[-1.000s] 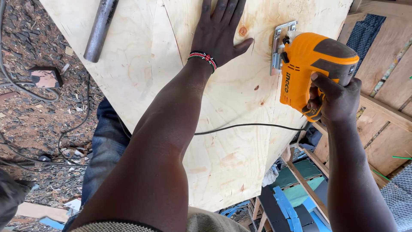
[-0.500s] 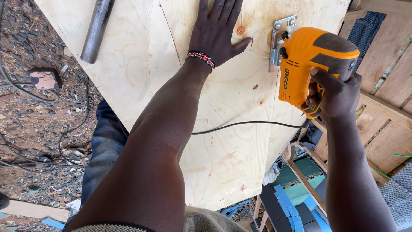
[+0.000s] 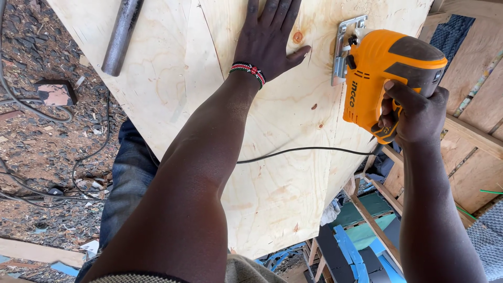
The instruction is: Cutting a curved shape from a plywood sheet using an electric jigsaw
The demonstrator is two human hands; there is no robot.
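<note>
A large pale plywood sheet fills the middle of the view. My left hand lies flat on it near the top, fingers spread, with a beaded band at the wrist. My right hand grips the handle of an orange jigsaw. The saw's metal base plate rests on the sheet close to its right edge, just right of my left thumb. A black power cord runs from the saw across the sheet toward my left arm.
A grey metal pipe lies on the sheet at the upper left. Littered ground with cables lies to the left. Wooden frames and green and blue boards are at the right and below the sheet.
The jigsaw and my right hand have shifted slightly up along the sheet's right edge. My left hand stays pressed flat on the plywood.
</note>
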